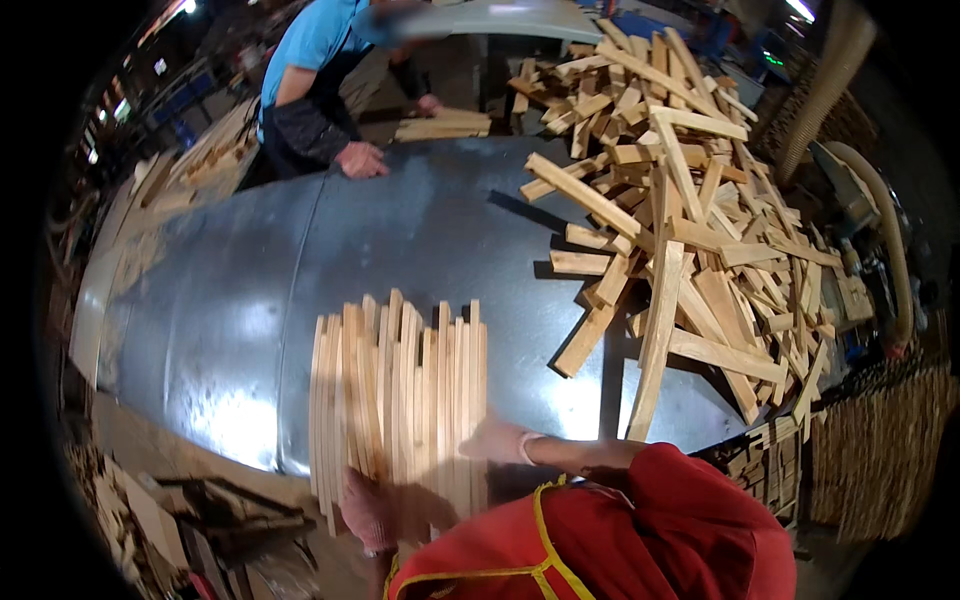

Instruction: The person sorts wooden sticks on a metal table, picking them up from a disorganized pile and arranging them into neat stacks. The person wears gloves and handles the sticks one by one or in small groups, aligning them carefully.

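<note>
A row of narrow wooden strips (400,390) lies side by side at the near edge of the metal table, the far ends uneven and the near ends overhanging. My left hand (366,510), in a pinkish glove, grips the strips at their near end, toward the left side. My right hand (496,441), also gloved and slightly blurred, is closed against the row's right side. Some of the fingertips of both hands are hidden against the wood.
A large jumbled heap of wooden strips (700,240) covers the table's right side, some pieces jutting toward me. Across the metal table (400,230), a co-worker in blue rests a hand (361,160) on the far edge, near a small stack of strips (443,124). Stacked wood (880,455) stands at lower right.
</note>
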